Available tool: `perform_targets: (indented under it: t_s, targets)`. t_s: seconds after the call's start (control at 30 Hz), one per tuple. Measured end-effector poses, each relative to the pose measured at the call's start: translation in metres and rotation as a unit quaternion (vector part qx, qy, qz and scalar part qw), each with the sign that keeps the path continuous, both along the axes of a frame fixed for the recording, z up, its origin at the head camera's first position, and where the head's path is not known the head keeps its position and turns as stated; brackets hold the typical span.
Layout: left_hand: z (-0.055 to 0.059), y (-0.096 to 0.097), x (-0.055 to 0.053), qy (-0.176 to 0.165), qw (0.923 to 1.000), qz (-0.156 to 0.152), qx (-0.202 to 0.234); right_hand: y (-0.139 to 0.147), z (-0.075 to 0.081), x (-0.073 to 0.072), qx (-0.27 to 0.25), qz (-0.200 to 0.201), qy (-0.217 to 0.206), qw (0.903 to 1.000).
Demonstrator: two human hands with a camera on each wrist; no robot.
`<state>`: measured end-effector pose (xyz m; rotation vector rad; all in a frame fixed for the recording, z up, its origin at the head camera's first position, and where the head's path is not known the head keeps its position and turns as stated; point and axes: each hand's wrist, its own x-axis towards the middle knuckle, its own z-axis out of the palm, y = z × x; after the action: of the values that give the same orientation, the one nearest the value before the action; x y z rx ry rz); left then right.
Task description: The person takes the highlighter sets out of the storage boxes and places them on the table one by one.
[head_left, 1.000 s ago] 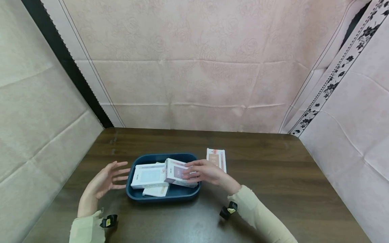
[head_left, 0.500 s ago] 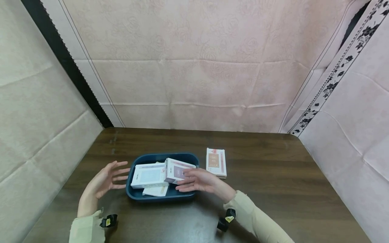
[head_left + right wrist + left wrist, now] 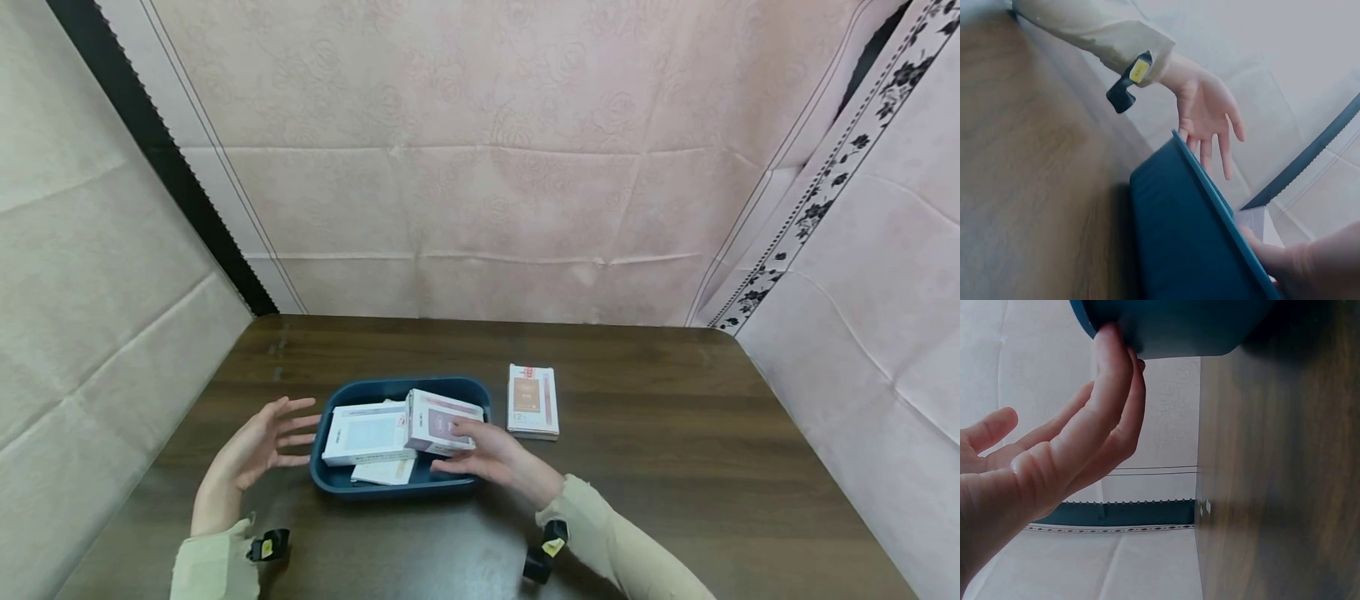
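Note:
A dark blue tray on the table holds several white cartons. One carton with a pale blue square lies on its left side, partly over another pale carton. On the right, a white carton with a purple square sits tilted. My right hand pinches its near right corner, one digit on the top face and others at the near side. In the right wrist view, the tray's wall hides those fingertips. My left hand is spread, its fingertips at the tray's left wall.
A white carton with a tan square lies on the brown wooden table, just right of the tray. Pale patterned cloth rises behind the table and along both sides. A black camera is worn on the left wrist.
My right hand has moved left and nearer from over the purple-square carton's right end to its near corner, uncovering the tan-square carton. The left hand and tray stay put.

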<state>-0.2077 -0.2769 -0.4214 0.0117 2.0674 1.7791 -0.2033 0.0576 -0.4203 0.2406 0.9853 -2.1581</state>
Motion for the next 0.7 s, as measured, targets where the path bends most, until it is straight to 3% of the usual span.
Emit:
perform_targets:
  t_s: [0.43,0.7]
  targets:
    - [-0.0004,0.0009,-0.0001,0.001,1.0,0.006,-0.004,-0.0093,0.0016,-0.0005,-0.031,-0.094,-0.07,0.9926]
    - [-0.0015,0.0012,-0.0005,0.003,0.9999,0.009,-0.004,-0.0112,-0.0004,-0.002,-0.045,-0.108,-0.093,0.9888]
